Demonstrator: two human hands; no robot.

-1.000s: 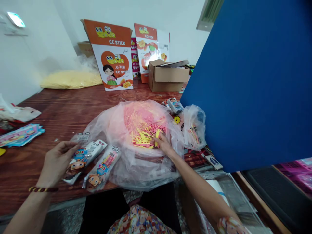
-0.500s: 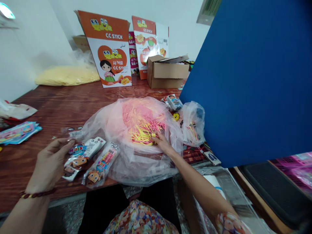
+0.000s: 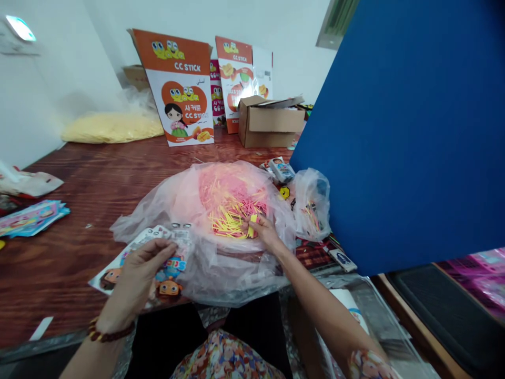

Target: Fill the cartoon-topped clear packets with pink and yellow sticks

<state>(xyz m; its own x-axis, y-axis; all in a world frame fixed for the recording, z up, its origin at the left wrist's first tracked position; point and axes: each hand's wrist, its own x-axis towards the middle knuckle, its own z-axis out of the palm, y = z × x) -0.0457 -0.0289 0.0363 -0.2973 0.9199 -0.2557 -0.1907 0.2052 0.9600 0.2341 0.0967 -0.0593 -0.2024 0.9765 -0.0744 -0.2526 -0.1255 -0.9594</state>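
My left hand (image 3: 139, 276) lies near the front edge of the wooden table (image 3: 71, 231), fingers curled over a pile of cartoon-printed clear packets (image 3: 168, 271). My right hand (image 3: 263, 231) reaches into a large clear plastic bag (image 3: 189, 210) heaped with pink and yellow sticks (image 3: 231, 202). Its fingers pinch a small bunch of yellow sticks (image 3: 251, 225) just above the heap.
A big blue board (image 3: 406, 131) rises at the right. Behind stand orange CC STICK cartons (image 3: 179, 87), a brown cardboard box (image 3: 270, 122) and a yellow bag (image 3: 110, 127). A smaller plastic bag (image 3: 313, 202) sits right of the heap. Flat packets (image 3: 31, 218) lie at far left.
My left hand has moved right and nearer, drawing the cartoon packets together toward the big bag. My right hand has lifted a few yellow sticks out of the heap.
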